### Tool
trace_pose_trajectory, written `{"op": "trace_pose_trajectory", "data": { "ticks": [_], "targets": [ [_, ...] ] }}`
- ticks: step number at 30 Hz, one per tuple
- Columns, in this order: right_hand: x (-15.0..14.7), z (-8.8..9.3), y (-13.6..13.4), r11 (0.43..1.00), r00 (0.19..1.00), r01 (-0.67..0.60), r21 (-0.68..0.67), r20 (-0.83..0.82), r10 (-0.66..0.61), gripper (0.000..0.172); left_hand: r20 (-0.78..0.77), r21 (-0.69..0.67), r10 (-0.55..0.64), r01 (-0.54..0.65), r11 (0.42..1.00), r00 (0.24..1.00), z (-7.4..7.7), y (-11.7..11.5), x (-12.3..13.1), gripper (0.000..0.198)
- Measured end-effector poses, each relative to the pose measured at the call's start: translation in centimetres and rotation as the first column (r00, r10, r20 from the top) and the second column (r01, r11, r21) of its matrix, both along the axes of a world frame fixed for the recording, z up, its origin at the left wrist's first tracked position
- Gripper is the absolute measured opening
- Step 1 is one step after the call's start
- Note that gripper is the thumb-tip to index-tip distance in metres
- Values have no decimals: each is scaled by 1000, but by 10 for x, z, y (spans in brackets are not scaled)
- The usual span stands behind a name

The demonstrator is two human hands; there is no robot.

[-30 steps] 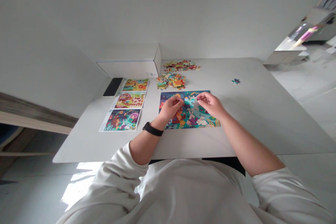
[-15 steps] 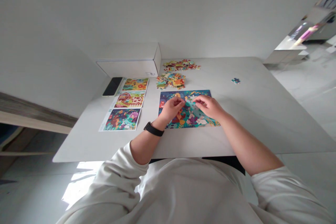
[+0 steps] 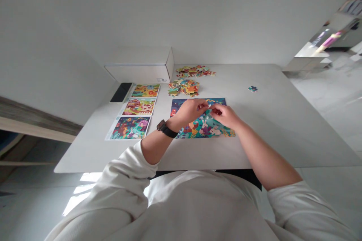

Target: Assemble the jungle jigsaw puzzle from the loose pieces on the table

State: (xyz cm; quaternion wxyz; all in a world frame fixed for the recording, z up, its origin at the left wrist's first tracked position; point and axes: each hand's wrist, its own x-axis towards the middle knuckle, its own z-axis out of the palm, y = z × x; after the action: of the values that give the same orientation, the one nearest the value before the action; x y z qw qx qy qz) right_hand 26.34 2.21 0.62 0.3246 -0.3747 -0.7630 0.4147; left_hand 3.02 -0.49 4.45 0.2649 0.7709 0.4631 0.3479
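A colourful puzzle (image 3: pixel 209 130) with rabbits and plants lies flat near the table's front, its upper middle covered by my hands. My left hand (image 3: pixel 194 109), with a black watch at the wrist, is over the puzzle's upper part, thumb and fingers pinched together. Close beside it on the right, my right hand (image 3: pixel 224 115) has its fingers closed too, the fingertips almost meeting those of the left. Something small and pale shows between the fingertips, too small to make out. Several loose blue-green pieces (image 3: pixel 252 89) lie to the right, beyond the puzzle.
Two piles of loose pieces, the nearer (image 3: pixel 183 87) and the farther (image 3: pixel 195 71), lie behind the puzzle. To the left are three picture sheets (image 3: pixel 130 128), a dark phone (image 3: pixel 121 92) and a white box (image 3: pixel 138 72) against the wall. The white table (image 3: pixel 113 156) has rounded corners.
My left hand has moved right and slightly up, closing the gap to my right hand. My right hand has barely shifted. The view has tilted slightly.
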Motion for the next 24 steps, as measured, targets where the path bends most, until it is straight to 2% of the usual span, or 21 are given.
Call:
{"op": "trace_pose_trajectory", "data": {
  "ticks": [3,6,9,11,24],
  "targets": [
    [4,-4,6,997,997,75,-12,32,-75,22,12,62,52,-53,997,999,-8,2,1,14],
    [7,-9,10,991,986,136,-9,95,-135,19,-7,135,135,-133,982,991,-28,0,-5,17],
    [8,-12,12,990,978,137,26,154,-140,15,-53,159,137,-127,979,989,-46,-2,-14,18],
    [8,-12,11,991,972,124,51,197,-132,14,-80,173,125,-110,979,989,-52,-1,-18,17],
    [2,-15,9,974,888,94,208,425,-177,17,-205,209,51,-7,978,977,-56,2,-18,18]
  ]
}}
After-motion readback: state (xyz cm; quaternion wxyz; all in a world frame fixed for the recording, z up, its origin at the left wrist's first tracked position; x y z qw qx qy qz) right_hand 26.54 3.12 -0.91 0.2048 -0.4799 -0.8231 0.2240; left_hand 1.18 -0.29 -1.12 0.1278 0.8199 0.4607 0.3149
